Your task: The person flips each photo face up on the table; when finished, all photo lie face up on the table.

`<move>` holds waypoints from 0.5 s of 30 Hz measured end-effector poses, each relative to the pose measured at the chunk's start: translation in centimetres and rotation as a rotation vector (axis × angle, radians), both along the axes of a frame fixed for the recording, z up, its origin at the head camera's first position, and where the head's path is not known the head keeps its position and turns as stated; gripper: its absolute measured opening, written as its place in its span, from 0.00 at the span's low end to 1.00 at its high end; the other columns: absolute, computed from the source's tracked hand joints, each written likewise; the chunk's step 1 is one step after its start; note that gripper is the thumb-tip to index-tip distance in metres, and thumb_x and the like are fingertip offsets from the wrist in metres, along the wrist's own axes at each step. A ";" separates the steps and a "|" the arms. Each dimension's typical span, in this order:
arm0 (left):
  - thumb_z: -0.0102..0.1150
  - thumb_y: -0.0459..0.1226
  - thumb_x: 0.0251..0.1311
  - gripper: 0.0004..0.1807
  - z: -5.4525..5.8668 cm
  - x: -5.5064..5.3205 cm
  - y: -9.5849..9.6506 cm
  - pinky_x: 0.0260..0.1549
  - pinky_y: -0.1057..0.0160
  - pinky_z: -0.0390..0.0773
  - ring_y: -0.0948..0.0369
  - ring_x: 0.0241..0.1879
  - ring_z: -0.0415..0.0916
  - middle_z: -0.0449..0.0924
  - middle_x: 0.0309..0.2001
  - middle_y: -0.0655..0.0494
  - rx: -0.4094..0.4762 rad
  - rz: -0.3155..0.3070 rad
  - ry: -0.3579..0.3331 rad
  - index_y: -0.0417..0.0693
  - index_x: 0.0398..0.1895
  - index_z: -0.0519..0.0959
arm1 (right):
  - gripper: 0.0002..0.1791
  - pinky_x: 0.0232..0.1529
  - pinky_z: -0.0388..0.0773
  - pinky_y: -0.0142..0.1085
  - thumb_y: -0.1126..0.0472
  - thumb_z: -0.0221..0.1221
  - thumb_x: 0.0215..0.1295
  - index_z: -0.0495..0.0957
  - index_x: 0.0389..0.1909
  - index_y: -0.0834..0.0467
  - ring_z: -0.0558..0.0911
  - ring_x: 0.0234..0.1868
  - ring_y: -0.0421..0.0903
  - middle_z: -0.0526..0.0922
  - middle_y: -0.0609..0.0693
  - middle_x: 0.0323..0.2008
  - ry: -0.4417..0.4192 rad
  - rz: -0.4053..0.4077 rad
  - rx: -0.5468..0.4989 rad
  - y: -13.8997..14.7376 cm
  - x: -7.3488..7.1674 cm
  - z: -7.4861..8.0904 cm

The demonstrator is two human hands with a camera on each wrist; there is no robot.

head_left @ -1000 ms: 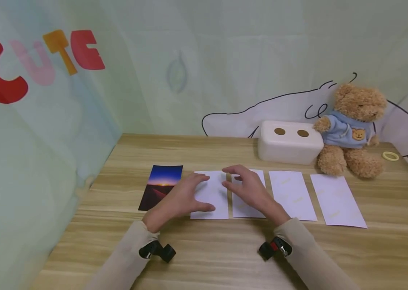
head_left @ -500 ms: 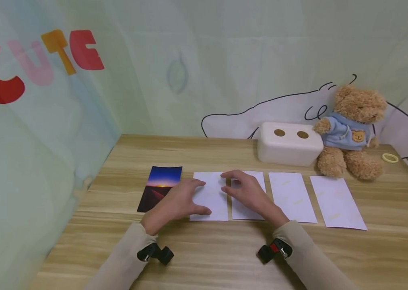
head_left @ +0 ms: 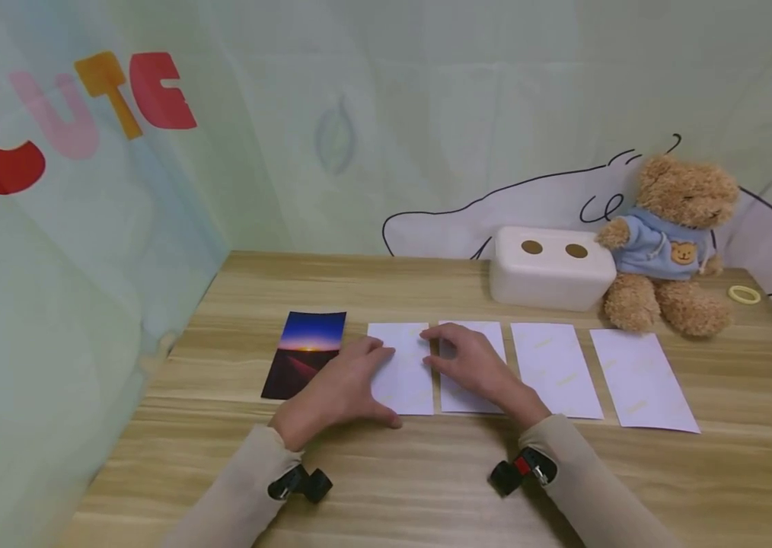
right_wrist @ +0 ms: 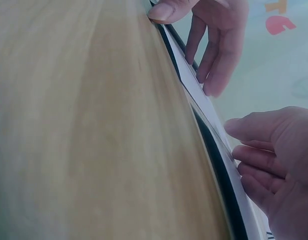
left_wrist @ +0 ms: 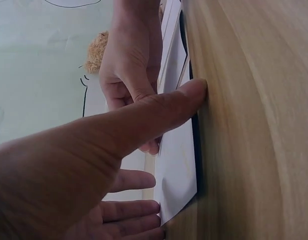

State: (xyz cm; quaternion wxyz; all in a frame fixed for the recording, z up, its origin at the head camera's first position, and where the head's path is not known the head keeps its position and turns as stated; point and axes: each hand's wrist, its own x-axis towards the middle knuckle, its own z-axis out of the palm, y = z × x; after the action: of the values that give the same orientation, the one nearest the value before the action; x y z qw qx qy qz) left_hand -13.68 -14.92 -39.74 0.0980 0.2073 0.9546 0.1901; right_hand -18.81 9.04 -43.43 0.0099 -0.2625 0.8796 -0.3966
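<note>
A row of white cards with faint yellow marks lies face down on the wooden table. My left hand (head_left: 345,384) spreads over the left end of the leftmost white card (head_left: 405,373), its thumb extended at the card's near edge and the other fingertips by its left side. In the left wrist view, this card (left_wrist: 179,175) lies between the thumb and fingers. My right hand (head_left: 471,364) hovers with loosely bent fingers over the second white card (head_left: 466,396), fingertips pointing to the first one's right side. Nothing is held in it.
Left of the white cards lies a sunset picture card (head_left: 311,335), partly behind my left hand. Two more white cards (head_left: 553,369) lie to the right. At the back stand a white box (head_left: 550,281) and a teddy bear (head_left: 667,251); a yellow ring (head_left: 744,294) lies at far right.
My left hand has come down closer to the first white card, and its thumb has shifted toward me, past the near edge. The right hand has barely moved; the cards lie as before.
</note>
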 end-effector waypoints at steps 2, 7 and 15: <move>0.87 0.57 0.43 0.58 0.0 0.1 0.0 0.68 0.47 0.72 0.45 0.68 0.70 0.71 0.70 0.40 -0.014 -0.004 0.014 0.38 0.74 0.72 | 0.20 0.68 0.73 0.53 0.66 0.72 0.66 0.85 0.58 0.62 0.80 0.65 0.60 0.85 0.59 0.59 0.000 0.003 0.006 0.0 0.0 0.0; 0.85 0.59 0.46 0.55 -0.1 0.1 0.0 0.68 0.48 0.72 0.46 0.68 0.71 0.72 0.70 0.41 -0.040 0.003 0.036 0.39 0.74 0.73 | 0.21 0.68 0.73 0.53 0.65 0.72 0.66 0.84 0.59 0.63 0.81 0.64 0.60 0.85 0.60 0.58 0.012 0.014 0.015 0.0 0.0 0.0; 0.81 0.61 0.50 0.50 0.0 -0.3 -0.2 0.69 0.47 0.70 0.46 0.70 0.71 0.74 0.70 0.41 -0.050 -0.016 0.043 0.38 0.69 0.78 | 0.21 0.68 0.73 0.54 0.65 0.72 0.65 0.84 0.58 0.63 0.81 0.64 0.61 0.85 0.60 0.58 0.014 0.016 0.005 0.0 0.0 0.2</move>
State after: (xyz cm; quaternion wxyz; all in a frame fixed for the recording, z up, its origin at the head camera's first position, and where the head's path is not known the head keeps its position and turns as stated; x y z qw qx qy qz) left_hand -13.94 -15.17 -39.75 0.0841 0.2166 0.9592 0.1611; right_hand -18.76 9.05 -43.21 0.0076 -0.2725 0.8785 -0.3924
